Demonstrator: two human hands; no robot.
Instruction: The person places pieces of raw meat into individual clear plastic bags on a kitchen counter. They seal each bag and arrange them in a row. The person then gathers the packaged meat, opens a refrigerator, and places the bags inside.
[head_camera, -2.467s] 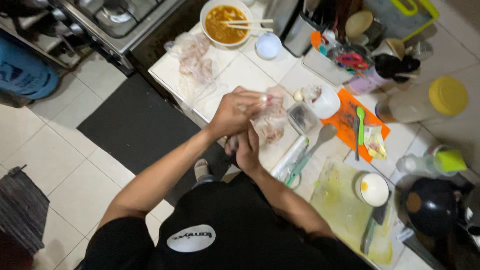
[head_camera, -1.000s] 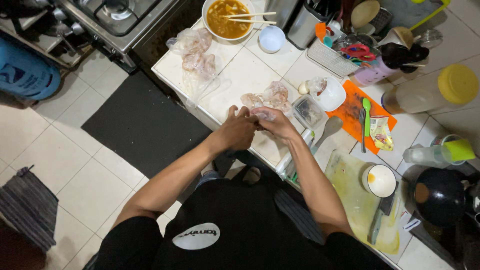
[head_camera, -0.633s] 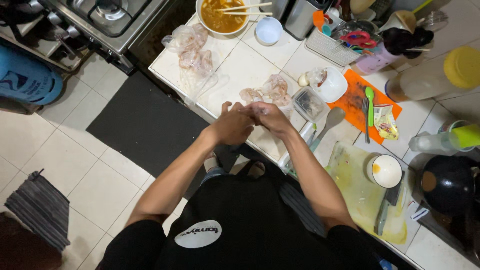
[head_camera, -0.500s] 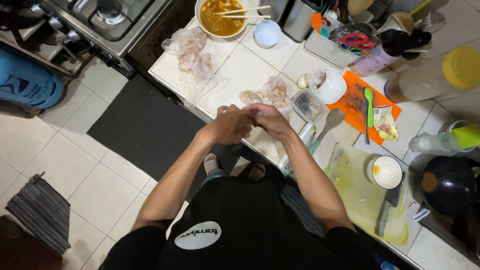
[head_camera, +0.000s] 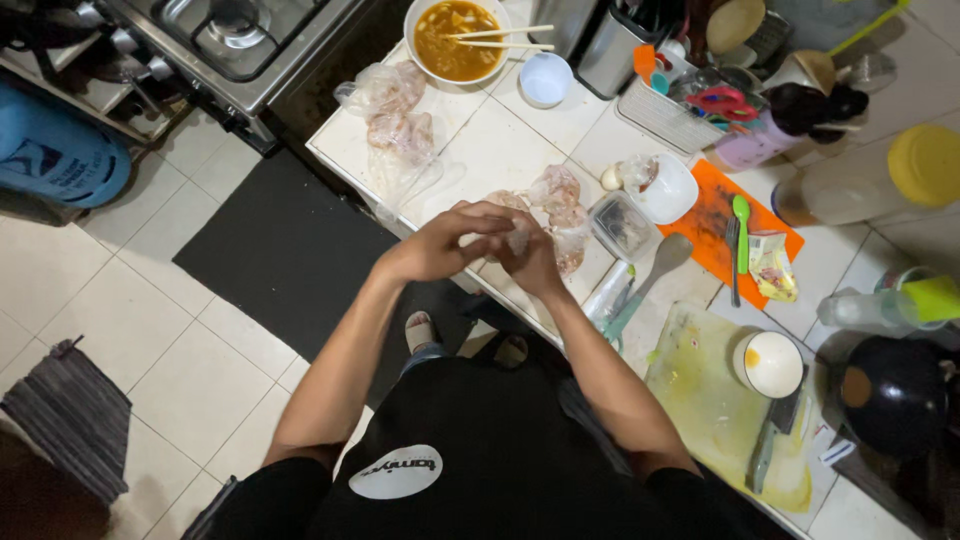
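A small clear plastic bag of raw meat (head_camera: 518, 237) is pinched at the counter's near edge between left hand (head_camera: 440, 245) and right hand (head_camera: 535, 262); judged soft and slippery (best gripped at the neck).

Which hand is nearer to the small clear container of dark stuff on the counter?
The right hand. It lies just beside the clear container, with a plastic bag of raw meat between them; the left hand is farther off, on the right hand's far side.
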